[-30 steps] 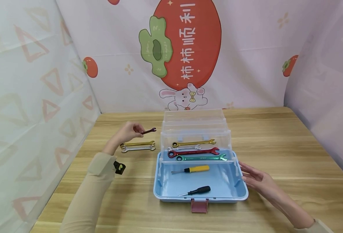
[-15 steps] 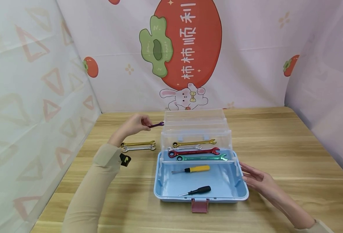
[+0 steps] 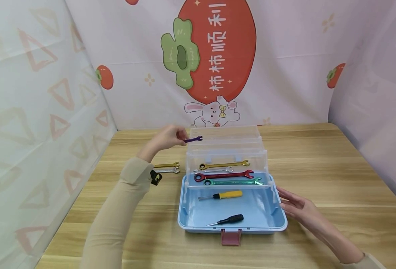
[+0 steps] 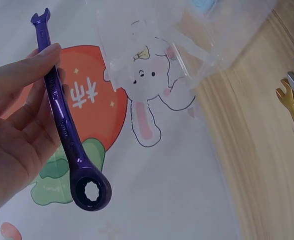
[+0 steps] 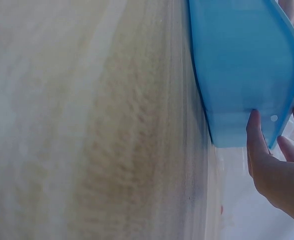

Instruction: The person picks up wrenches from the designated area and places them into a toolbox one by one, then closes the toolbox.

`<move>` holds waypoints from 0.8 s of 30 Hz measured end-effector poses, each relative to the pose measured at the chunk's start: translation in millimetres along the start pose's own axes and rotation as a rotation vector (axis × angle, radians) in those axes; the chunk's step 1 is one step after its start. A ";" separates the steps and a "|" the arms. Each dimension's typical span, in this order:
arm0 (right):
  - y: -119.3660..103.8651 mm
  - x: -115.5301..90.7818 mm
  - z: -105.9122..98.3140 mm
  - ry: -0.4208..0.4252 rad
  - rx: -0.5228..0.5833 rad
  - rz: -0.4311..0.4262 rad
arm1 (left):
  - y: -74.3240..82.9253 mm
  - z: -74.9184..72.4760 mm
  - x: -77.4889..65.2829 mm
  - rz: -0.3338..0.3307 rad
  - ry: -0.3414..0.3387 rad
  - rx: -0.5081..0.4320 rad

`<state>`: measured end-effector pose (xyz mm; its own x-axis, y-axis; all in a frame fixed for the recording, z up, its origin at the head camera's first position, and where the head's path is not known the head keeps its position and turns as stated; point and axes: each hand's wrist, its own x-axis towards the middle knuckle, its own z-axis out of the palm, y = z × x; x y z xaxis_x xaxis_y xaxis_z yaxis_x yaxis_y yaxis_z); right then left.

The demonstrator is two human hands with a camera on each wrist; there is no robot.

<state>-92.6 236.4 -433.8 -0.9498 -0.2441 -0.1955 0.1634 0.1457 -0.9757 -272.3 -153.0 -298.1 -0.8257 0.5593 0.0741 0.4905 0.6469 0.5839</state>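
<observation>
My left hand (image 3: 171, 137) pinches a purple combination wrench (image 3: 194, 139) between thumb and fingers, raised by the upper left of the translucent tiered trays (image 3: 226, 132). Up close in the left wrist view, the wrench's ratchet ring (image 4: 91, 191) points down and its open jaw end up. The trays belong to an opened blue toolbox (image 3: 255, 213). My right hand (image 3: 297, 205) rests against the toolbox's right side, fingertips on its outer wall and rim. Gold (image 3: 225, 164), silver (image 3: 214, 170), red (image 3: 223, 175) and green (image 3: 233, 182) wrenches lie in the tray area.
In the toolbox bottom lie a yellow-handled screwdriver (image 3: 229, 194) and a black-handled screwdriver (image 3: 231, 219). A reddish latch (image 3: 231, 238) hangs at the front. Left of the box, a gold wrench (image 3: 167, 164) and a silver wrench (image 3: 167, 170) lie on the wooden table (image 3: 161, 231), partly behind the left arm.
My left hand has carried the purple wrench rightward and farther back, from above the table to the trays' upper left. The right hand stays at the toolbox side.
</observation>
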 end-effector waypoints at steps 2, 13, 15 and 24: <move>0.1 0.2 -0.4 -0.004 0.003 0.002 | 5.3 1.1 4.2 -0.002 -0.014 0.009; 1.5 0.6 -2.4 -0.007 0.004 0.005 | 25.0 14.0 30.3 -0.001 -0.070 0.050; 1.1 0.7 -2.5 -0.010 0.000 0.009 | 29.1 17.0 34.6 0.002 -0.079 0.064; 2.1 1.1 -1.7 -0.007 0.034 0.001 | 47.2 31.1 50.7 0.032 -0.119 0.064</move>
<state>-93.7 238.1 -435.9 -0.9477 -0.2510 -0.1970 0.1735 0.1128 -0.9784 -282.3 -78.0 -292.0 -0.7726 0.6349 -0.0067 0.5356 0.6573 0.5302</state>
